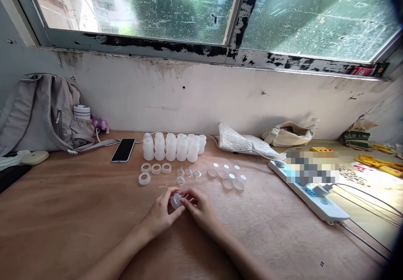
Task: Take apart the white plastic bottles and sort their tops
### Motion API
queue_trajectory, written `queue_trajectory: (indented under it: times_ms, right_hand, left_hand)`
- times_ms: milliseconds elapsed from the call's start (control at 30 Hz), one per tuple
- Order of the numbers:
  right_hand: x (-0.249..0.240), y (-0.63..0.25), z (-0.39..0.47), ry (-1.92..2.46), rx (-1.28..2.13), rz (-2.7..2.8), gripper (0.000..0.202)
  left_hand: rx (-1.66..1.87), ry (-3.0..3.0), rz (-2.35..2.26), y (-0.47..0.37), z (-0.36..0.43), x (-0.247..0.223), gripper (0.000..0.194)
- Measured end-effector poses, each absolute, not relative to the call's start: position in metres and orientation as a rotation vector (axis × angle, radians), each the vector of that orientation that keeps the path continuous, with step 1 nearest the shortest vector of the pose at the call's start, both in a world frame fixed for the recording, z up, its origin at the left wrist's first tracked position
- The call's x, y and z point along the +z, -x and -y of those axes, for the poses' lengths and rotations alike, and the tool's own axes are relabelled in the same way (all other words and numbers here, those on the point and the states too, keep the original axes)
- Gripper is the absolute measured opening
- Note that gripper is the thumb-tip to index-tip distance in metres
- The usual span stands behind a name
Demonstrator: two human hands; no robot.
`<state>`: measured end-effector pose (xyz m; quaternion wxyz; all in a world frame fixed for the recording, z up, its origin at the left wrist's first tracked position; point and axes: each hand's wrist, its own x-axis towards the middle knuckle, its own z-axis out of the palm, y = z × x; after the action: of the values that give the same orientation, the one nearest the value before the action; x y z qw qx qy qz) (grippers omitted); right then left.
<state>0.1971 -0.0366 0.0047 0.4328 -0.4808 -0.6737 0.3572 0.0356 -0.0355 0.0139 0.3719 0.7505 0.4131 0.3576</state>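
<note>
Close to the middle of the table, my left hand (161, 211) is wrapped around a small translucent plastic baby bottle (176, 201), whose ridged round end points toward me. My right hand (199, 206) grips the same bottle from the right, with thumb and fingers at its rim. Fingers cover most of the bottle's body. Just beyond lie several white screw rings (144, 179), several clear silicone nipples (180, 181) and several clear round caps (227, 183). Behind them stand frosted baby bottles (171, 147) in a cluster, upright; those at the left have tapered tops.
A phone (123, 150) lies left of the bottles, near a grey backpack (47, 112). At the right are a white power strip (315, 198) with cables, a white plastic package (245, 141) and a beige pouch (288, 135). A wall and window (176, 11) close off the back.
</note>
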Motion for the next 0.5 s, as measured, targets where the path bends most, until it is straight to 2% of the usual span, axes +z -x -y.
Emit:
queue_trajectory:
  times_ms: [100,300,500]
  right_hand:
    - [0.003,-0.197,0.036,1.189,0.861,1.698,0.013]
    - [0.005,-0.198,0.038,1.167,0.846,1.735,0.012]
    - [0.027,-0.225,0.002,1.273,0.625,1.526,0.014]
  left_hand:
    - [0.926,-1.963,-1.088,-0.036,0.034,0.015,0.025]
    - [0.915,-2.080,-1.121,-0.033,0.032,0.015,0.023]
    - [0.881,-2.205,-1.193,-0.025,0.026,0.010,0.018]
